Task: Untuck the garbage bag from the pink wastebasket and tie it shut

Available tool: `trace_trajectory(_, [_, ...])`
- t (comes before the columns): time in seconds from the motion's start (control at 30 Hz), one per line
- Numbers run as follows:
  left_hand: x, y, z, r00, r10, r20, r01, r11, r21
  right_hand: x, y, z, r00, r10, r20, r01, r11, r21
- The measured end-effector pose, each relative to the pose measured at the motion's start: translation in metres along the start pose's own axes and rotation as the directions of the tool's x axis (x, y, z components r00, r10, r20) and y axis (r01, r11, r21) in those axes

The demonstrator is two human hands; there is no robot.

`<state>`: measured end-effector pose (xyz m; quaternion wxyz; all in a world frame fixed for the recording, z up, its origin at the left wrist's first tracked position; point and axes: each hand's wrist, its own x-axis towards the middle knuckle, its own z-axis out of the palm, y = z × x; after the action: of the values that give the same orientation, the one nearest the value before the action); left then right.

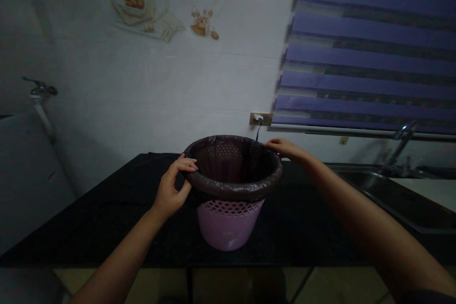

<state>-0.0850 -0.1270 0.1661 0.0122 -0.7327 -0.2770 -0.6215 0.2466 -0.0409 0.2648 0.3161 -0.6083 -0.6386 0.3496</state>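
Head view: your left hand (pixel 173 187) is curled at the near-left part of the rim, fingers laid over the top and thumb low against the outside, so the folded edge of a dark bag (pixel 237 191) sits between them in a loose hold. Your right hand (pixel 285 148) reaches the far-right part of the same rim with its fingertips; its thumb and underside are hard to make out, so you cannot tell how firmly it has closed or whether it pinches the plastic.

Between your two hands stands the pink bin (pixel 228 228), upright on the black counter (pixel 142 232). The bag lines it and folds outward around the whole rim, hiding the rim itself and the upper outer wall. Below the fold, a band of holes and the plain lower wall show. Inside, the far holes show dimly through the plastic, but the near inner wall and floor are hidden from you.

Just beyond your right hand, a white plug (pixel 258 118) sits in a wall socket (pixel 268 119), its cord disappearing behind the rim. Farther right of that grip lies a sink (pixel 395 199), partly covered by your forearm and cut off at the edge; its faucet (pixel 401 145) is perhaps blurred by the dim light.
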Motion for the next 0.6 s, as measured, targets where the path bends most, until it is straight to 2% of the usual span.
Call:
trace_trajectory(0.23, [0.0, 0.0, 0.0, 1.0, -0.009, -0.002, 0.009, 1.0, -0.019, 0.012, 0.01, 0.003, 0.995, -0.073, -0.061, 0.072, 0.997, -0.02])
trace_trajectory(0.33, [-0.001, 0.0, 0.001, 0.999, -0.037, -0.006, 0.037, 0.999, -0.023, 0.015, 0.014, 0.006, 0.991, -0.102, -0.088, 0.104, 0.994, 0.028])
trace_trajectory(0.47, [-0.001, -0.001, 0.001, 0.998, -0.059, -0.021, 0.059, 0.998, -0.027, 0.014, 0.018, 0.011, 0.989, -0.101, -0.104, 0.113, 0.987, 0.117])
trace_trajectory(0.6, [-0.002, -0.002, 0.001, 0.999, -0.029, -0.014, 0.029, 0.999, -0.025, 0.013, 0.02, 0.014, 0.991, -0.081, -0.108, 0.096, 0.986, 0.138])
